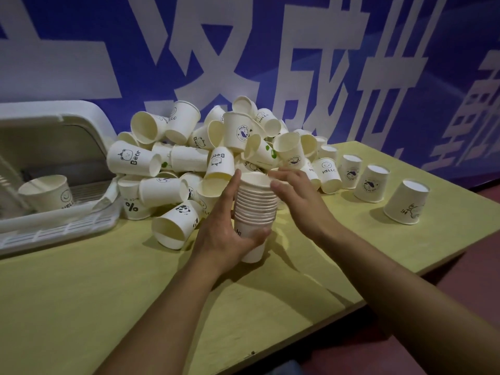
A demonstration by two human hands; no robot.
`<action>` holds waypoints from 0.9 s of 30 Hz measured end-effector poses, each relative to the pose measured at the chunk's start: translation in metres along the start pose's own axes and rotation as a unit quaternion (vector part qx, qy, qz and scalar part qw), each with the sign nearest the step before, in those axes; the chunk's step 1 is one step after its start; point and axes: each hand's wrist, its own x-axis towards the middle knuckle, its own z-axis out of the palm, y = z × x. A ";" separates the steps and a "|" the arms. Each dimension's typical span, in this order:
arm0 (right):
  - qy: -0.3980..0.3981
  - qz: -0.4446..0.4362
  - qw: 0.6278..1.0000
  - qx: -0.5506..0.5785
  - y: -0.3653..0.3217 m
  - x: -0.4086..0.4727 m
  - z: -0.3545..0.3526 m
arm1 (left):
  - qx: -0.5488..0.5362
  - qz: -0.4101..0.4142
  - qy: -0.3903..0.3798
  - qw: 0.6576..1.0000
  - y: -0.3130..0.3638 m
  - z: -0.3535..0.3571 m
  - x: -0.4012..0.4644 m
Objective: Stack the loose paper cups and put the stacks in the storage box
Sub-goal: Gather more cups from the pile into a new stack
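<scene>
My left hand [230, 228] grips a stack of white paper cups [255, 204] from the left, thumb and fingers curled round its lower part, upright just above the table. My right hand [295, 193] is at the stack's top rim on the right side, fingers relaxed and touching the top cup. Behind the stack lies a big pile of loose paper cups [189, 158], tumbled on their sides and upside down. The white storage box [54, 223] stands at the left, open, with one cup [46, 196] inside.
Several cups stand upside down on the right of the yellow table [81, 293], the farthest [405, 203] near the right edge. A blue banner wall with white characters closes off the back. The table's right corner drops to a red floor.
</scene>
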 end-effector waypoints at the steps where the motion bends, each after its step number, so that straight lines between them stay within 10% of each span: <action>1: 0.001 0.003 1.000 0.014 0.004 0.002 0.000 | -0.007 -0.002 0.003 1.000 0.000 0.000 0.000; 8: 0.119 0.047 0.991 -0.046 0.050 0.037 0.002 | -0.025 -0.041 0.035 0.998 -0.004 0.000 0.002; 27: 0.129 -0.064 0.982 0.120 -0.001 0.049 -0.013 | 0.030 -0.028 0.018 0.999 0.002 -0.005 -0.001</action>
